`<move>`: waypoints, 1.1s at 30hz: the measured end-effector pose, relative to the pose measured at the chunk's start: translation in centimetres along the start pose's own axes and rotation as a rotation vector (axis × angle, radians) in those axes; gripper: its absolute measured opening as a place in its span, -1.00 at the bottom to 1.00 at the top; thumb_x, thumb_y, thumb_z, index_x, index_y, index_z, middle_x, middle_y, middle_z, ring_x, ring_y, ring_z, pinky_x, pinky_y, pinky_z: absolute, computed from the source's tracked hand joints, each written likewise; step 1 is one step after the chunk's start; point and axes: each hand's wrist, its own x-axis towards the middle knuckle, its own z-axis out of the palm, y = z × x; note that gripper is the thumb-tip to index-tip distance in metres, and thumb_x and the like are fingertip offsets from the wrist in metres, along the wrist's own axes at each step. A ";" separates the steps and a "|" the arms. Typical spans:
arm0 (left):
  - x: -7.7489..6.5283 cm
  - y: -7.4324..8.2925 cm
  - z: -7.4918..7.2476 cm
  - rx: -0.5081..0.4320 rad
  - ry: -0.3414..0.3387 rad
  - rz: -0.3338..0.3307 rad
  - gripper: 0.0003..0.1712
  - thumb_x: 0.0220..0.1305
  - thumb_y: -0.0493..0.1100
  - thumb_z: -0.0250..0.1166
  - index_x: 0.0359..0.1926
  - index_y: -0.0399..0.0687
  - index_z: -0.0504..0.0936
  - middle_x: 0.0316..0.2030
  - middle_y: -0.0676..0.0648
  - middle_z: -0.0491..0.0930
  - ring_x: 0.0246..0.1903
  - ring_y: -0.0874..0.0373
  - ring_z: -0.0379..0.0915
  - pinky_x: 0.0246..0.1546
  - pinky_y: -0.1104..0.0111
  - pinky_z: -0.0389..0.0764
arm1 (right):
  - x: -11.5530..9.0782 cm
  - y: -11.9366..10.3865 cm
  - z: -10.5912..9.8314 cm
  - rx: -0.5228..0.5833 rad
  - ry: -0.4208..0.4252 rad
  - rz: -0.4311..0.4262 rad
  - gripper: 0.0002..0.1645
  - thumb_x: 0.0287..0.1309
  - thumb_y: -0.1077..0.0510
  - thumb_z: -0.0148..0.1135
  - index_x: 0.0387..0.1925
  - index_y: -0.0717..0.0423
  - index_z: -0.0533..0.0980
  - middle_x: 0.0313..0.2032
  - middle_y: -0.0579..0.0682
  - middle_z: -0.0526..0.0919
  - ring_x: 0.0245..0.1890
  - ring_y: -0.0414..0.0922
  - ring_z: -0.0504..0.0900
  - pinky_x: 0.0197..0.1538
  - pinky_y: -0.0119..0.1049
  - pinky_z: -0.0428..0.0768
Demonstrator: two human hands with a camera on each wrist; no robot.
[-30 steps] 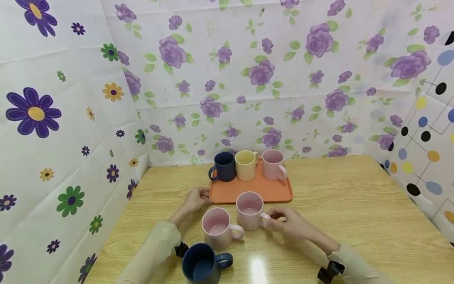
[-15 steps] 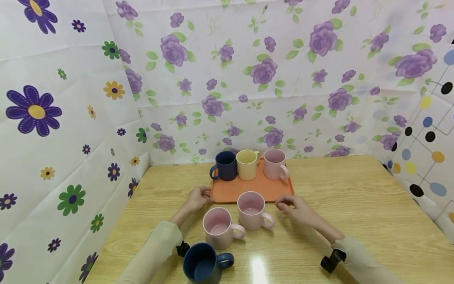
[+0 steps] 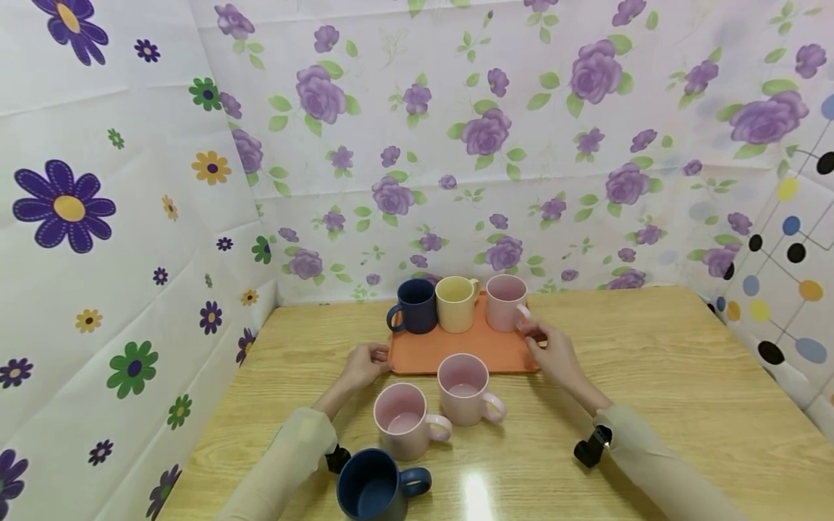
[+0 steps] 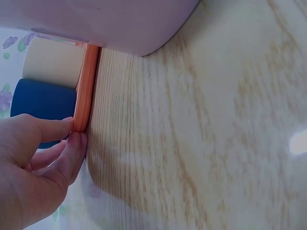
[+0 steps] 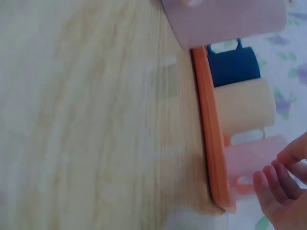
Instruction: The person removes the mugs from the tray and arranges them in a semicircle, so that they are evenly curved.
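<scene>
An orange tray carries a dark blue mug, a yellow mug and a pink mug along its back. My left hand pinches the tray's near left corner; in the left wrist view its thumb lies over the rim and fingers below. Beside the pink mug's handle is my right hand, fingers loosely bent. In the right wrist view that hand is close to the handle; whether it touches is unclear. In front of the tray stands a second pink mug, handle to the right.
Another pink mug and a dark blue mug stand nearer on the wooden table, by the left forearm. Floral cloth hangs behind the table, with patterned cloths at both sides.
My right hand has let go of the front pink mug's handle and moved away and right, to the pink mug on the tray. The left hand stays at the tray corner.
</scene>
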 end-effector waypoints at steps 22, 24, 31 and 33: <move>-0.1 0.2 0.2 -0.037 0.025 -0.012 -0.61 0.10 -0.39 0.38 -0.01 -0.43 0.60 -0.24 -0.32 0.69 -0.27 -0.06 0.66 -0.24 0.29 0.71 | 2.1 1.3 1.1 0.030 0.160 0.068 -0.69 0.17 0.33 0.25 -0.04 0.38 0.51 -0.15 0.30 0.64 -0.12 0.15 0.63 -0.04 -0.06 0.69; -0.1 0.1 0.2 -0.033 0.020 -0.009 -0.61 0.11 -0.38 0.38 -0.01 -0.42 0.60 -0.23 -0.32 0.69 -0.27 -0.06 0.66 -0.24 0.28 0.71 | 2.3 1.2 1.1 0.019 0.157 0.085 -0.70 0.17 0.28 0.29 -0.08 0.36 0.53 -0.18 0.28 0.66 -0.14 0.11 0.64 -0.09 -0.25 0.71; -0.1 -0.1 0.2 -0.038 0.006 -0.005 -0.60 0.12 -0.37 0.37 0.01 -0.42 0.58 -0.21 -0.30 0.69 -0.25 -0.04 0.65 -0.23 0.29 0.70 | 2.5 0.9 1.2 -0.047 0.172 0.078 -0.75 0.07 0.23 0.39 -0.29 0.33 0.53 -0.37 0.23 0.65 -0.32 0.01 0.61 -0.33 -0.61 0.49; -0.1 -0.1 0.2 -0.039 0.008 -0.002 -0.60 0.12 -0.37 0.37 0.01 -0.42 0.58 -0.21 -0.30 0.69 -0.25 -0.05 0.64 -0.24 0.29 0.70 | 2.5 0.8 1.4 -0.058 0.173 0.066 -0.77 0.04 0.26 0.39 -0.33 0.32 0.52 -0.41 0.21 0.64 -0.37 -0.02 0.59 -0.35 -0.58 0.49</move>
